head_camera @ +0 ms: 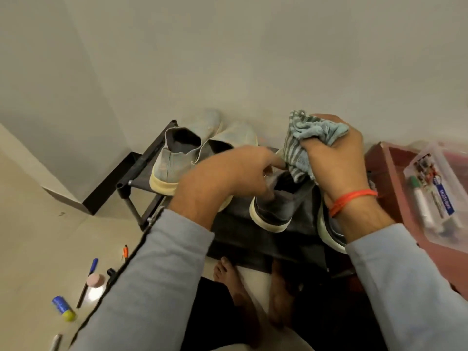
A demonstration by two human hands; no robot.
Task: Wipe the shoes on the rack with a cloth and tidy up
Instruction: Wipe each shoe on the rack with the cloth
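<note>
- Bunched in your right hand [336, 150], the striped cloth [307, 140] hangs just above the dark grey sneaker [274, 209] on the shoe rack [141, 171].
- Your left hand [228, 178] grips that sneaker at its collar, fingers curled into the opening.
- Judging by this, wiping is under way; next, steady the shoe and bring the cloth down onto its upper.
- Pale blue slip-ons [182, 153] wait further left on the rack.

Looks like a home to me, a room corner or entryway. I see a low shoe rack [141, 171] with sneakers [177, 158] against a plain wall [228, 59], tiled floor [38, 236], bare feet [229, 279], pens [88, 279] and small bottles [63, 308] scattered on the floor.
</note>
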